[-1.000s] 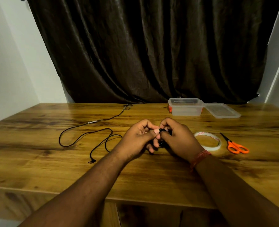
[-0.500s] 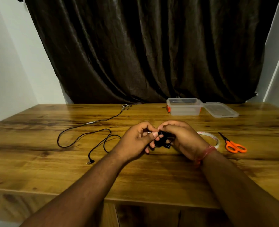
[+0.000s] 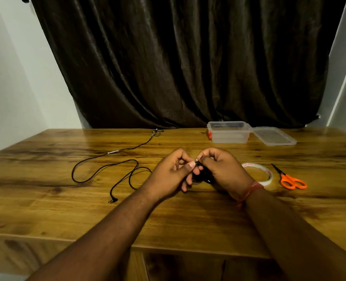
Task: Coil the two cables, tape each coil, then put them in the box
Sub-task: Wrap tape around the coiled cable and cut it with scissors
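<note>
Dark brown curtains hang behind a wooden desk (image 3: pixel 46 199). Both hands meet near the middle of it, holding a small black coiled cable (image 3: pixel 198 175) between them. The left hand (image 3: pixel 168 175) and right hand (image 3: pixel 224 171) have their fingers pinched shut on the coil. A loose black cable (image 3: pixel 105 169) lies to the left. A clear plastic box (image 3: pixel 228 132) sits open at the back. A white tape roll (image 3: pixel 268 173) and orange scissors (image 3: pixel 291 180) lie on the right.
</note>
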A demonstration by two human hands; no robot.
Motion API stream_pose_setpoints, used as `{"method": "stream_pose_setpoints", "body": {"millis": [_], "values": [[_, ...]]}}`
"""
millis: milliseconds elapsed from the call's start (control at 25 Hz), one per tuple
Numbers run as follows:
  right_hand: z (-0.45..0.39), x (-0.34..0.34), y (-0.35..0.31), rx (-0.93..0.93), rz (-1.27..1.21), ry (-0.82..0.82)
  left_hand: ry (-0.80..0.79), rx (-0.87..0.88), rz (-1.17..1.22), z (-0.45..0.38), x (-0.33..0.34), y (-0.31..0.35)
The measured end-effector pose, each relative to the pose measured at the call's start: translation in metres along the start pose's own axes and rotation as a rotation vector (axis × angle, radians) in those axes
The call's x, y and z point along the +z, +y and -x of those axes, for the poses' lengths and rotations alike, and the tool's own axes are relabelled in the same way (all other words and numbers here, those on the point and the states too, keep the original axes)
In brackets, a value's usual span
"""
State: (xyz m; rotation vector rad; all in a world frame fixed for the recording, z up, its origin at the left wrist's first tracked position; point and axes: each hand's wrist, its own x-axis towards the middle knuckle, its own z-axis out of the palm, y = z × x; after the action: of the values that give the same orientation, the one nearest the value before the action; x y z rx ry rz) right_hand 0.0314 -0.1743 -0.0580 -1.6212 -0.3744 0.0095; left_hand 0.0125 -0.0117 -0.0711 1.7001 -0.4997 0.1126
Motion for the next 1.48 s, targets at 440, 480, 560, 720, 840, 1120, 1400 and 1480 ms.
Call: {"method": "stream_pose_setpoints", "body": {"millis": [440, 480, 560, 720, 840, 1120, 1400, 1480], "values": [[-0.0002, -0.0028, 0.0026, -0.439, 0.731, 0.035, 0.069, -0.093, 0.073, -0.0025, 0.0002, 0.0005], [-0.0011, -0.0029, 0.0028, -0.485, 0.766, 0.027, 0.075, -0.096, 0.099, -0.0029, -0.0004, -0.0001], [-0.0026, -0.0032, 0.0028, -0.558, 0.810, 0.020, 0.091, -0.105, 0.152, -0.0035, -0.0012, -0.0005], [-0.0024, -0.0033, 0.0018, -0.555, 0.798, 0.011, 0.152, -0.129, 0.260, -0.0046, -0.0037, 0.0000], [-0.0004, -0.0039, 0.0005, -0.531, 0.714, -0.013, 0.175, -0.148, 0.309, -0.0053, -0.0062, 0.0003], [0.0010, -0.0041, -0.0006, -0.214, 0.348, -0.031, 0.113, -0.180, 0.319, -0.0019, -0.0029, 0.0064], [0.0037, 0.0017, -0.0043, -0.140, 0.076, -0.096, 0.070, -0.190, 0.271, -0.0021, 0.0000, 0.0065], [0.0042, 0.0023, -0.0055, -0.142, 0.077, -0.105, 0.069, -0.191, 0.265, -0.0022, 0.0002, 0.0063]]}}
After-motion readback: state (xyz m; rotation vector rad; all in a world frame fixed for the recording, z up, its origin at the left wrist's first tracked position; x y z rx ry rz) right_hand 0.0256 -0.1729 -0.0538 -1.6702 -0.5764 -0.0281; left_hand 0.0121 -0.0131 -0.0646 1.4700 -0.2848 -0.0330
